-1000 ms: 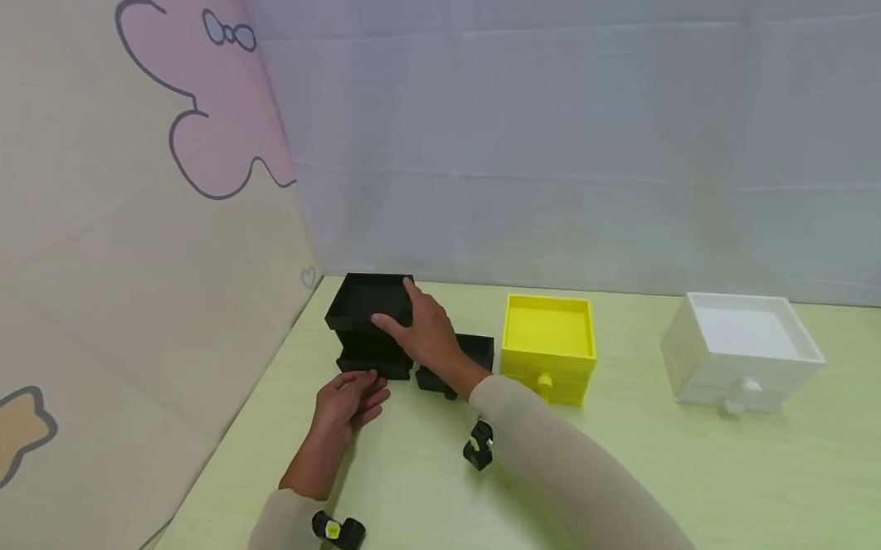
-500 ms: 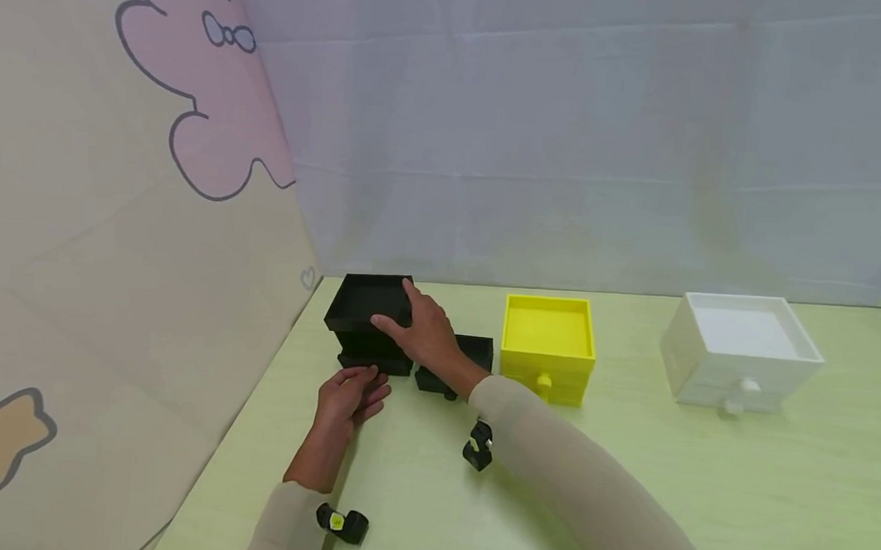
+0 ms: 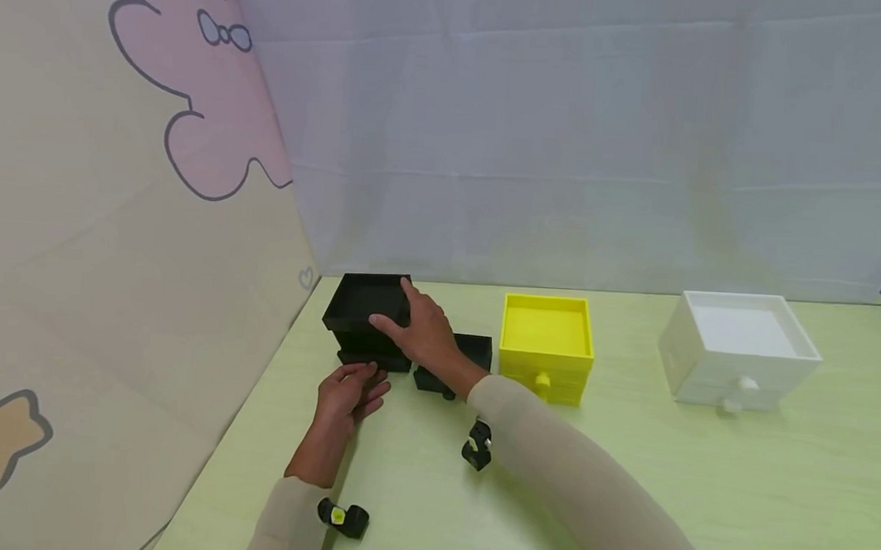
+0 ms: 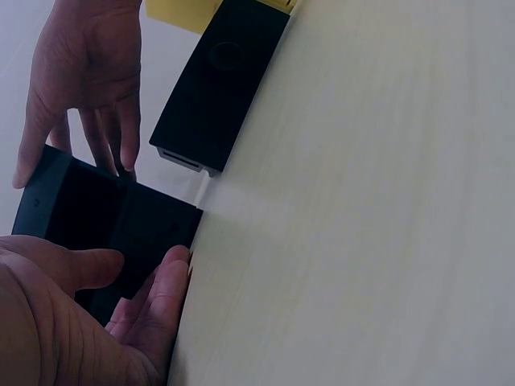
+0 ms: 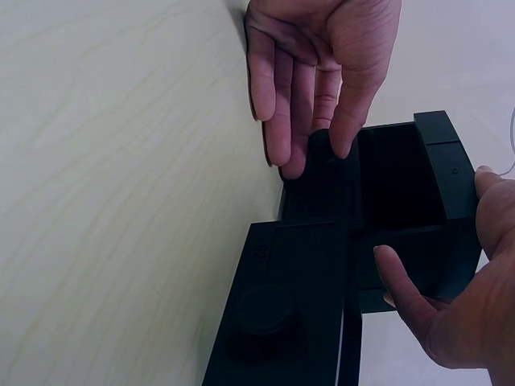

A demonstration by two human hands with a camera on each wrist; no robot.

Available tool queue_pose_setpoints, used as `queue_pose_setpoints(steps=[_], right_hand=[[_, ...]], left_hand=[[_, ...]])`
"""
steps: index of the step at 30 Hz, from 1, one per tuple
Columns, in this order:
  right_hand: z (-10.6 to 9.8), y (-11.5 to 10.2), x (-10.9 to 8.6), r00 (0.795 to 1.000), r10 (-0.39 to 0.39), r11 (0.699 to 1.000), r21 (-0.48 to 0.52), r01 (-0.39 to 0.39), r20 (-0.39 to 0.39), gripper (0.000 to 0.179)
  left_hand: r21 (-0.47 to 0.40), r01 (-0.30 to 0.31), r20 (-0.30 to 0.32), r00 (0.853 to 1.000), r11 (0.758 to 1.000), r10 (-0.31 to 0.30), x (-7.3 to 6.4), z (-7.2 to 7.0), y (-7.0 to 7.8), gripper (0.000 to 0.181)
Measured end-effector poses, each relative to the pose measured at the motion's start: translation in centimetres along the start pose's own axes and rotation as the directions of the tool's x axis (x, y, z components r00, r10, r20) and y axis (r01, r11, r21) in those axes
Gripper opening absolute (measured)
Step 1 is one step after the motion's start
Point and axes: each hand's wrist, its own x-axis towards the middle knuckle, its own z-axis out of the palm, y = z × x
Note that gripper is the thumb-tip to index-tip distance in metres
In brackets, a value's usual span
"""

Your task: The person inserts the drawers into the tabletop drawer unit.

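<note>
A small black cabinet (image 3: 364, 298) stands at the back left of the table, with a dark open slot in its upper front. Below the slot, its lower drawer (image 3: 361, 359) sticks out slightly. My left hand (image 3: 344, 395) is at that drawer's front; in the right wrist view its thumb and fingers pinch the round knob (image 5: 322, 145). My right hand (image 3: 424, 332) grips the cabinet's right side, thumb against the front edge and fingers reaching round the side. A separate black drawer (image 3: 476, 350) lies right of the cabinet, partly behind my right wrist, its knob facing forward.
Right of the loose drawer stands a yellow cabinet (image 3: 547, 339) with a knob. A white cabinet (image 3: 739, 349) is farther right. Hanging cloth (image 3: 567, 149) closes off the back, and a printed wall (image 3: 148, 293) runs close along the left.
The lower drawer has slid a little farther into the black cabinet, and my left hand has moved slightly forward with it. My right hand keeps its place on the cabinet.
</note>
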Motion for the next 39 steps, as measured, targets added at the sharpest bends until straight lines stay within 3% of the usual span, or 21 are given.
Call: queue_pose_setpoints(steps=[29, 32, 35, 37, 39], right_hand=[[0.2, -0.5, -0.1, 1.000, -0.010, 1.000, -0.006, 0.010, 0.018, 0.082], [0.1, -0.4, -0.2, 1.000, -0.015, 1.000, -0.001, 0.015, 0.019, 0.083], [0.0, -0.2, 0.0, 1.000, -0.026, 1.000, -0.004, 0.026, 0.014, 0.083], [-0.1, 0.0, 0.1, 0.999, -0.032, 0.999, 0.002, 0.032, 0.014, 0.083], [-0.1, 0.2, 0.1, 0.999, -0.034, 0.999, 0.003, 0.034, 0.013, 0.083]], left_hand=[[0.008, -0.010, 0.001, 1.000, 1.000, 0.010, 0.1, -0.2, 0.2, 0.036], [0.009, 0.005, 0.037, 0.999, 1.000, -0.006, -0.6, -0.1, -0.2, 0.040], [0.036, 0.007, 0.114, 0.993, 0.999, -0.011, -1.6, 0.3, -0.7, 0.042], [0.064, -0.002, 0.194, 0.981, 0.998, -0.011, -2.6, 0.8, -1.1, 0.043], [0.086, 0.002, 0.289, 0.957, 0.996, -0.027, -3.5, 1.3, -1.5, 0.044]])
